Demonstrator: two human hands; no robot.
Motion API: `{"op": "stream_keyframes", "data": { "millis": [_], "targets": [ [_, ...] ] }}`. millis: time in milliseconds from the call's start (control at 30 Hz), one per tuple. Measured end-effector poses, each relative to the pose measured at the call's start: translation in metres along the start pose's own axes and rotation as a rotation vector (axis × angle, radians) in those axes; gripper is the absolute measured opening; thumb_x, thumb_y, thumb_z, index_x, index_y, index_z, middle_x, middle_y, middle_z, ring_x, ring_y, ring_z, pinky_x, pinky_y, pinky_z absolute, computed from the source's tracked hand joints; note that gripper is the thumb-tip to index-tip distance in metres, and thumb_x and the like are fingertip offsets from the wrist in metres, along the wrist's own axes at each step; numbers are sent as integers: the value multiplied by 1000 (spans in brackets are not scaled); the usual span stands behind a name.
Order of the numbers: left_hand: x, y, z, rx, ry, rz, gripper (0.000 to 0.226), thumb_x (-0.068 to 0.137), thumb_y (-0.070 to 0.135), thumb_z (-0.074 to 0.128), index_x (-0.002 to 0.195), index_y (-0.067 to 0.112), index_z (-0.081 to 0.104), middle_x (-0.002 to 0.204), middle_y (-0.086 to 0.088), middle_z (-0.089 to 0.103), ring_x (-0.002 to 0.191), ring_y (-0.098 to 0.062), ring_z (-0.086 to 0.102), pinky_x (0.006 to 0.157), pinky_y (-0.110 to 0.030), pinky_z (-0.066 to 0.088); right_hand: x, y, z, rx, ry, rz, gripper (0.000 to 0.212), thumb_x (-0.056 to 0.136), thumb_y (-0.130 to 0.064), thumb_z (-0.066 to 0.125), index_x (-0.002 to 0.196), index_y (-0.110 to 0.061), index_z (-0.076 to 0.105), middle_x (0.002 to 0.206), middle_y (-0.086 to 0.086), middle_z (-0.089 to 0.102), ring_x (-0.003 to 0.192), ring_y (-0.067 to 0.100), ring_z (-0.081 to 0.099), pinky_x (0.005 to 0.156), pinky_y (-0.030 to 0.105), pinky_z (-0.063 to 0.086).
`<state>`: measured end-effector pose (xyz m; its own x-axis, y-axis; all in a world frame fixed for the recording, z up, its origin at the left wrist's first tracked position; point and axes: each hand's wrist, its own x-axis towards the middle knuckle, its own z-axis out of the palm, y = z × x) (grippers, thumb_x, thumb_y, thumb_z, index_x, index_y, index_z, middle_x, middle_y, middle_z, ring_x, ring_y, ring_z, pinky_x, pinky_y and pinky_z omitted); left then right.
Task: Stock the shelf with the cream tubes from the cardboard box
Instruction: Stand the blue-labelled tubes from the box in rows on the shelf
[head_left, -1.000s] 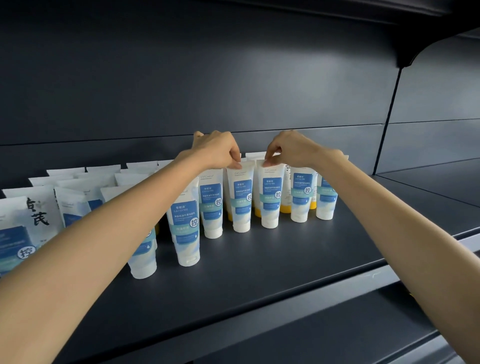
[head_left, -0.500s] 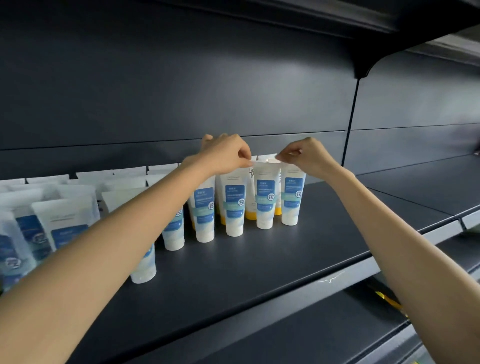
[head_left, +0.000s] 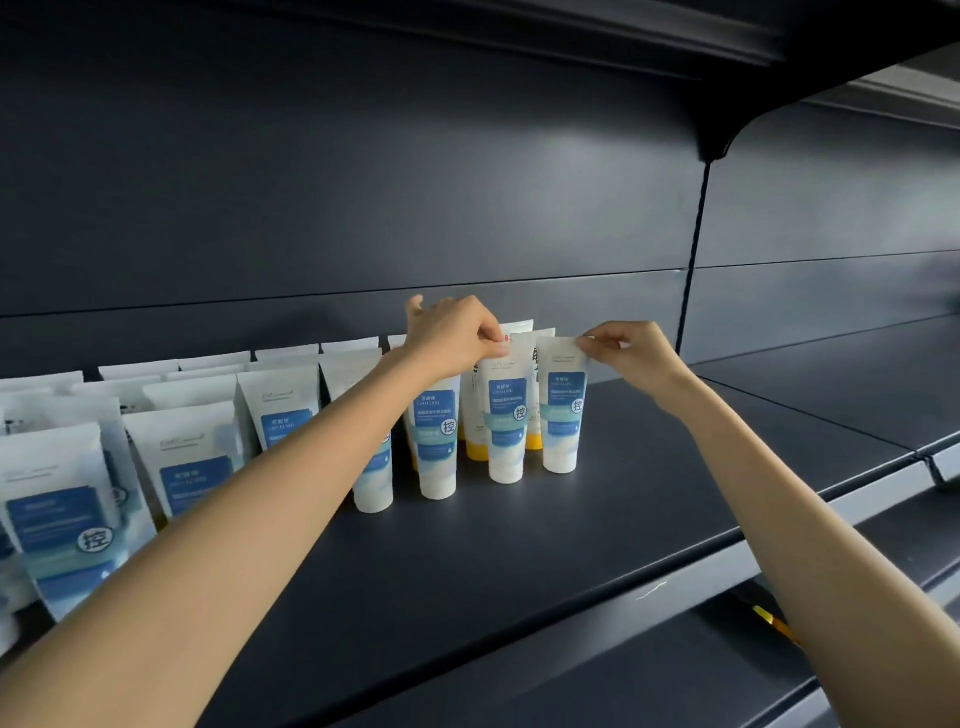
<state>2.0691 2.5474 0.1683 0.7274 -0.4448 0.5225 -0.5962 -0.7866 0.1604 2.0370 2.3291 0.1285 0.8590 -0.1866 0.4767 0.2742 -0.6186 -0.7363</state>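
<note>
The crimped top of the end cream tube (head_left: 561, 410) is being pinched between thumb and forefinger of the right hand (head_left: 634, 353). The neighbouring tube (head_left: 506, 421) is being pinched likewise by the left hand (head_left: 457, 332), fingers curled. Both are being held upright, caps down, on the dark shelf (head_left: 571, 545), closing the rows of tubes (head_left: 192, 467), which are being partly covered by the left forearm. Orange-capped tubes (head_left: 474, 441) are being screened behind. Blue labels with a circled "控" are being shown.

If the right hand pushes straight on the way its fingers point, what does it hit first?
The right hand pinches the end tube; pointing left, it would probably press that into the neighbouring tube, which the left hand pinches. Depth unclear.
</note>
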Motion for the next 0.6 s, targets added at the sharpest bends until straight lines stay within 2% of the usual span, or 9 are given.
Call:
{"op": "stream_keyframes", "data": {
  "millis": [67, 167, 267, 333, 433, 600],
  "targets": [
    [0, -1, 1, -28, 23, -26, 19, 87, 41, 62, 95, 27, 73, 100, 8, 71, 99, -14, 58, 103, -43, 21, 1, 3, 4, 64, 24, 5, 12, 93, -20, 58, 89, -13, 67, 85, -4, 65, 81, 12, 49, 60, 4, 37],
    [-1, -2, 4, -45, 63, -48, 18, 87, 40, 63, 93, 27, 73, 97, 8, 72, 87, -10, 51, 97, -39, 23, 5, 5, 10, 110, 35, 13, 16, 95, -20, 55, 94, -9, 66, 85, -4, 61, 84, 12, 49, 63, 9, 38],
    [0, -1, 7, -25, 96, -56, 17, 87, 40, 63, 91, 27, 74, 95, 8, 72, 83, -8, 48, 99, -39, 22, 11, 7, 12, 136, 10, -4, 15, 95, -20, 54, 93, -10, 65, 88, -4, 62, 79, 6, 51, 62, 11, 39],
    [-1, -2, 8, -17, 115, -68, 16, 87, 41, 63, 88, 28, 74, 92, 8, 72, 81, -8, 48, 100, -40, 21, 13, 11, 14, 169, 0, -17, 15, 95, -22, 55, 91, -11, 65, 82, -8, 62, 72, 0, 52, 62, 13, 38],
    [-2, -2, 8, -1, 134, -91, 17, 86, 42, 63, 89, 29, 74, 93, 8, 72, 83, -10, 50, 101, -41, 21, 15, 17, 18, 223, 26, -44, 16, 94, -22, 56, 89, -10, 65, 73, -13, 59, 55, -11, 51, 55, 4, 35],
    [-3, 2, 8, 36, 138, -139, 17, 86, 43, 63, 91, 31, 73, 95, 7, 72, 95, -17, 59, 104, -41, 18, 17, 22, 23, 337, 15, -58, 17, 93, -21, 57, 87, -7, 65, 68, -15, 60, 53, -14, 51, 49, 0, 35]
  ]
}}
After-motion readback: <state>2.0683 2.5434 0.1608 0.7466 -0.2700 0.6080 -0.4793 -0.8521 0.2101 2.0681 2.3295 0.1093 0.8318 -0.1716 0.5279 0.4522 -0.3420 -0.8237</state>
